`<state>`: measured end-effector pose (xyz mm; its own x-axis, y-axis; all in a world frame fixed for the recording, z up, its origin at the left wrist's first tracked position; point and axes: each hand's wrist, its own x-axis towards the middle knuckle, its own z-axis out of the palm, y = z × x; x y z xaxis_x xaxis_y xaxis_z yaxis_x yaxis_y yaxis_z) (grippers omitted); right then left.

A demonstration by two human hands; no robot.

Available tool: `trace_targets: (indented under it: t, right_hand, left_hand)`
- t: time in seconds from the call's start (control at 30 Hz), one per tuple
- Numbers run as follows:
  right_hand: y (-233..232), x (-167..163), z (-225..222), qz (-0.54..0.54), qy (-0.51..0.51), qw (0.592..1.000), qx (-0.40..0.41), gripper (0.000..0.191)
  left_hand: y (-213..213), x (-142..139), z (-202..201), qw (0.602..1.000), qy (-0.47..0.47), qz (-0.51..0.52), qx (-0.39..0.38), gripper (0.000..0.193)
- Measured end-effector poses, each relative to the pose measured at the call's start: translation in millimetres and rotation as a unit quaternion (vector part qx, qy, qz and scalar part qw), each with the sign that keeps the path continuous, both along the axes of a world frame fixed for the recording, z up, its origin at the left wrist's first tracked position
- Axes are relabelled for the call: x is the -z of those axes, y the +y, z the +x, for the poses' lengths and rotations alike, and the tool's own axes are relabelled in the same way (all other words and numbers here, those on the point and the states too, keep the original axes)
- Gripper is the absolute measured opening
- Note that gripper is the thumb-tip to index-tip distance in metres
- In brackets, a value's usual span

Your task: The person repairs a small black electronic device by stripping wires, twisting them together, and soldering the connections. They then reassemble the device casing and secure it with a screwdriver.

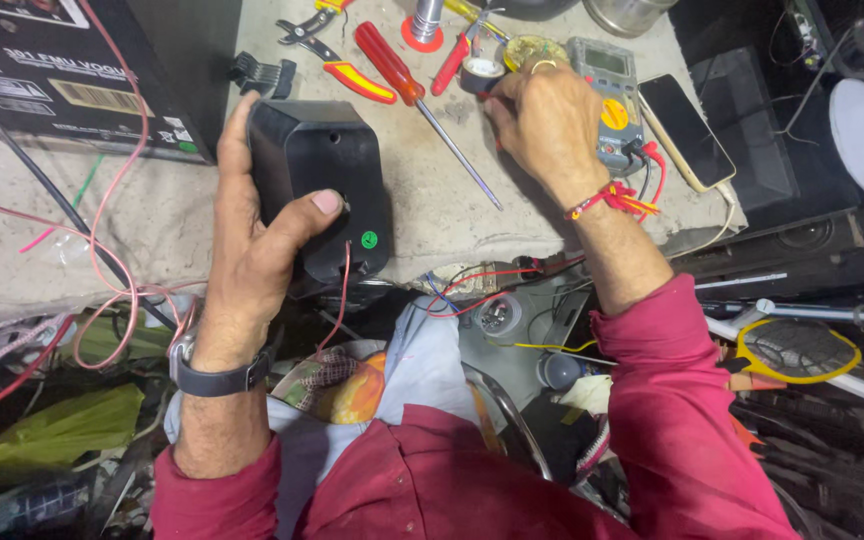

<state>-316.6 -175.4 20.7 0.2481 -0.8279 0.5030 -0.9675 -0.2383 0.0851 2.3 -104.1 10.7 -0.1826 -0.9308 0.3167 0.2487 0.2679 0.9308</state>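
Firmly wrapped by the left hand (pixel 252 225), a black speaker box (pixel 324 195) at the bench edge: rigid, smooth plastic, probably light, best held across its flanks. Right hand (pixel 542 120) pinching a black tape roll (pixel 480 73), beyond that grip, near the screwdriver (pixel 422 100).

Black cardboard box (pixel 72 70) at 10 o'clock, white print and a pale barcode label (pixel 100 96). Small round green sticker (pixel 369 240) on black speaker casing (pixel 322 190), centre. Yellow-grey multimeter (pixel 612 100) at 1 o'clock, grey display blank. Phone (pixel 685 130) beside it, dark screen.
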Motion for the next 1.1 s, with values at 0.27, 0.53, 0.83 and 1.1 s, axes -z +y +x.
trace_targets:
  t: [0.27,0.53,0.83,1.1]
  right_hand:
    - [-3.7,5.2,21.2,0.054,-0.048,0.993,-0.092,0.016]
    - [0.5,3.2,21.2,0.074,0.023,0.997,-0.021,0.020]
    - [-38.2,-19.4,21.5,-0.002,0.026,0.995,-0.097,0.018]
    - [-53.1,-10.7,7.8,-0.025,-0.036,0.996,-0.078,0.014]
  left_hand:
    - [-2.0,-2.0,4.8,0.999,0.005,0.025,0.031,0.087]
    - [-9.9,-4.9,5.9,0.998,-0.003,0.051,0.039,0.092]
    - [-14.0,4.0,8.9,0.999,-0.014,0.012,0.050,0.094]
    - [0.2,1.7,23.6,0.968,0.149,0.128,0.156,0.115]
